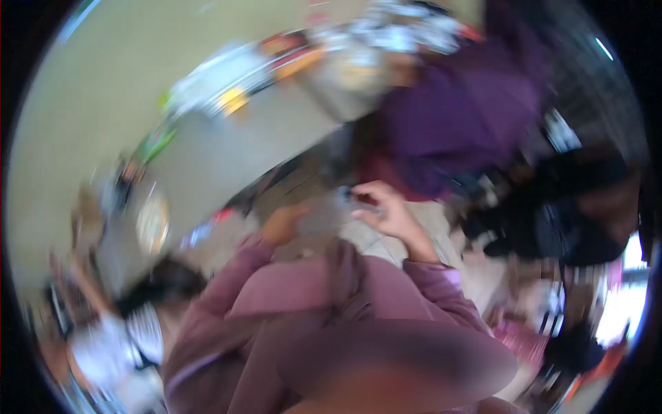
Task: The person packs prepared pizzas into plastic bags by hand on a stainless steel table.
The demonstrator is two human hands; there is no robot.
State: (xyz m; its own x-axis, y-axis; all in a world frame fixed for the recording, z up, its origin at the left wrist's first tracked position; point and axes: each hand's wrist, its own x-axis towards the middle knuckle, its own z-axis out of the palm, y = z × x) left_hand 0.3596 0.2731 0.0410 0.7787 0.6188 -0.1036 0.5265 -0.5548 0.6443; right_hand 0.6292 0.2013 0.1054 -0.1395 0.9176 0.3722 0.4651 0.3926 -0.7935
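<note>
Motion blur smears most of the view. My left hand [284, 224] is in front of my body, its fingers closed at the edge of a pale, see-through thing [321, 215] whose kind I cannot make out. On the other side of that thing is my right hand [387, 210], its fingers curved and thumb held apart from them. A small dark patch [358, 199] shows between these fingers; whether it is an object or shadow is unclear. Both hands are at waist height over the tiled floor.
A long grey counter [234, 148] runs ahead, bearing a yellow item [232, 101], a pile of whitish packages [386, 31] and a round pale plate-like thing [152, 221]. A person in purple [462, 117] stands close at front right. Other people are at left [114, 338] and right [565, 214].
</note>
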